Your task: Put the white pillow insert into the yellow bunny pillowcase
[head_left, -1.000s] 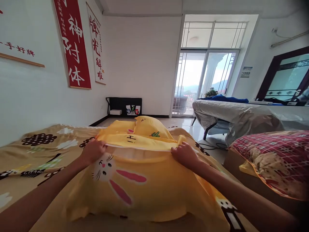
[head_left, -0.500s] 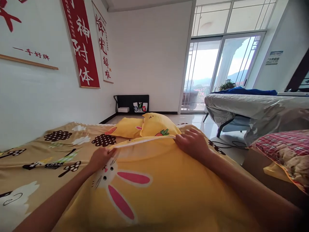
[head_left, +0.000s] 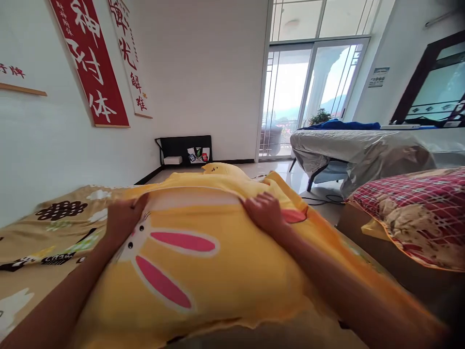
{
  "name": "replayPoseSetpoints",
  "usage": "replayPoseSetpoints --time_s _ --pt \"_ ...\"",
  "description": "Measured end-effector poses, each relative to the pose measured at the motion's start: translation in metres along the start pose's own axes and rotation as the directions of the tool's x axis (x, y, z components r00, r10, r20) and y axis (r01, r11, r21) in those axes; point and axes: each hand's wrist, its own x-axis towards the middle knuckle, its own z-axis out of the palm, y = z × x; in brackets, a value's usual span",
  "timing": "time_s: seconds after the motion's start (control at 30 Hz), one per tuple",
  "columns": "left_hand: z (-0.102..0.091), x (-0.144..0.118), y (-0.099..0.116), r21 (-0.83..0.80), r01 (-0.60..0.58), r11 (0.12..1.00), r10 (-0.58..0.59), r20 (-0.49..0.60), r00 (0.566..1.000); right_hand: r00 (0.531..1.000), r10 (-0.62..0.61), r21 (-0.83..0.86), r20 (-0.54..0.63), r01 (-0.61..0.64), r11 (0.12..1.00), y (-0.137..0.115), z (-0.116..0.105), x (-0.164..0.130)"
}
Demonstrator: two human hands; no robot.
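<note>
Stretched between my two hands is a yellow fabric cover printed with a white rabbit with pink ears. My left hand is closed on its far edge at the left, beside the rabbit's face. At the right, my right hand grips the same edge in a fist. A pale strip of the cover shows along that edge between the hands. More yellow cloth spreads beyond it and down the right side. Behind it the top of a yellow pillow pokes up, its lower part hidden.
Below lies a tan patterned bed sheet. At the right, a red plaid quilt rests on a cardboard box. A plastic-draped table stands farther back. A black panel leans by the far wall.
The cover has been spread out; its near edge now shows, and cloth hides most of the pillows. Both hands keep their hold and sit farther left in view. The view has turned right.
</note>
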Motion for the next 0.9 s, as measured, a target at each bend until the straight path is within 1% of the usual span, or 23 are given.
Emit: replayPoseSetpoints --time_s 0.07,0.1,0.13,0.17,0.2,0.23,0.27,0.3,0.33,0.37,0.4,0.43,0.47,0.5,0.57,0.6,0.63,0.7,0.8,0.87,0.9 --pt "0.007 -0.013 -0.003 0.064 -0.079 0.995 0.068 0.158 0.985 0.999 -0.045 0.039 0.016 0.044 0.998 -0.011 0.001 -0.011" --pt "0.009 -0.016 -0.005 0.083 -0.098 0.992 0.075 0.242 0.967 0.999 -0.041 0.04 0.028 0.04 0.998 -0.012 0.0 -0.012" --pt "0.008 -0.015 -0.007 0.102 -0.094 0.99 0.06 0.297 0.953 0.999 -0.023 0.031 0.038 0.022 0.999 -0.009 -0.002 -0.009" --pt "0.004 -0.011 -0.009 0.141 -0.083 0.987 0.035 0.317 0.948 0.999 0.0 0.018 0.037 -0.001 1.0 -0.003 -0.006 -0.003" --pt "-0.002 -0.004 -0.01 0.197 -0.07 0.978 0.008 0.299 0.954 0.999 0.027 0.007 0.039 -0.027 1.0 0.006 -0.01 0.006" --pt "-0.009 0.004 -0.009 0.266 -0.054 0.962 -0.014 0.249 0.968 0.997 0.059 0.0 0.056 -0.059 0.998 0.015 -0.013 0.014" --pt "-0.015 0.012 -0.008 0.339 -0.05 0.939 -0.02 0.198 0.98 0.989 0.098 0.006 0.108 -0.099 0.995 0.022 -0.015 0.02" --pt "-0.018 0.016 -0.005 0.399 -0.068 0.914 -0.002 0.173 0.985 0.972 0.137 0.02 0.193 -0.143 0.989 0.026 -0.014 0.021" --pt "-0.015 0.018 -0.003 0.435 -0.109 0.894 0.019 0.206 0.978 0.939 0.165 0.04 0.301 -0.185 0.982 0.025 -0.01 0.017" --pt "-0.006 0.014 -0.001 0.435 -0.166 0.885 0.037 0.289 0.957 0.892 0.174 0.064 0.418 -0.22 0.973 0.02 -0.002 0.006" --pt "0.009 0.007 0.0 0.404 -0.225 0.886 0.051 0.398 0.916 0.839 0.156 0.092 0.521 -0.237 0.967 0.011 0.009 -0.009" --pt "0.029 -0.004 0.0 0.353 -0.275 0.894 0.059 0.515 0.855 0.807 0.121 0.118 0.578 -0.229 0.966 0.0 0.022 -0.027" --pt "0.053 -0.017 -0.001 0.302 -0.306 0.903 0.07 0.6 0.797 0.786 0.1 0.135 0.61 -0.228 0.964 -0.011 0.036 -0.045" --pt "0.077 -0.03 -0.003 0.294 -0.306 0.906 0.056 0.633 0.772 0.771 0.094 0.146 0.629 -0.237 0.961 -0.022 0.051 -0.063" --pt "0.119 -0.048 -0.01 0.297 -0.289 0.91 0.023 0.661 0.75 0.757 0.099 0.155 0.646 -0.256 0.954 -0.037 0.076 -0.087" --pt "0.133 -0.052 -0.015 0.305 -0.281 0.91 0.01 0.662 0.75 0.755 0.098 0.163 0.648 -0.263 0.951 -0.041 0.086 -0.093" --pt "0.143 -0.053 -0.019 0.308 -0.276 0.911 0.005 0.66 0.751 0.757 0.098 0.171 0.646 -0.269 0.948 -0.041 0.093 -0.096" --pt "0.15 -0.05 -0.025 0.311 -0.269 0.912 0.003 0.65 0.76 0.766 0.105 0.184 0.635 -0.281 0.942 -0.039 0.1 -0.095" --pt "0.144 -0.047 -0.028 0.328 -0.235 0.915 -0.016 0.612 0.791 0.786 0.167 0.163 0.595 -0.321 0.933 -0.039 0.097 -0.094" --pt "0.132 -0.049 -0.027 0.344 -0.195 0.918 -0.04 0.571 0.82 0.802 0.221 0.135 0.555 -0.349 0.927 -0.04 0.087 -0.093" --pt "0.122 -0.05 -0.026 0.35 -0.176 0.92 -0.052 0.553 0.832 0.811 0.251 0.118 0.529 -0.363 0.924 -0.04 0.081 -0.091"
